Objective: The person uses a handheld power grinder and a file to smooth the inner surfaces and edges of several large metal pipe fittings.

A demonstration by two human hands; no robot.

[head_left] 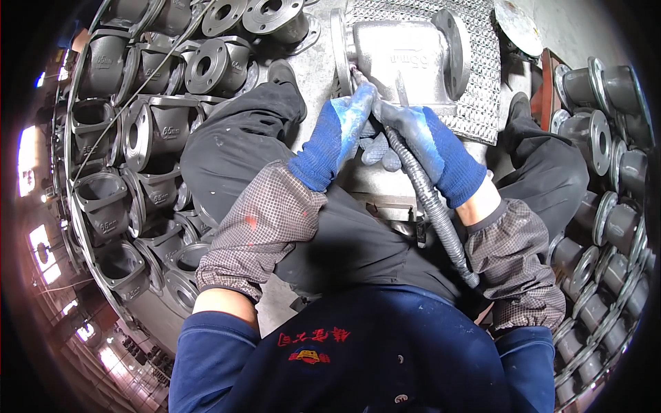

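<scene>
In front of me, between my knees, a grey cast valve body lies on its side with a round flange at each end. My left hand, in a blue and grey glove, is closed around the slim front end of a flexible-shaft grinder. Its thin tip points at the inner side of the left flange; whether it touches is hard to make out. My right hand, gloved alike, grips the same tool just behind the left. The ribbed shaft runs back past my right wrist toward my lap.
A patterned metal plate lies under the valve body. Rows of similar castings stand at my left, and more flanged castings are stacked at my right. A pale round disc is at the far right. My legs flank the work spot.
</scene>
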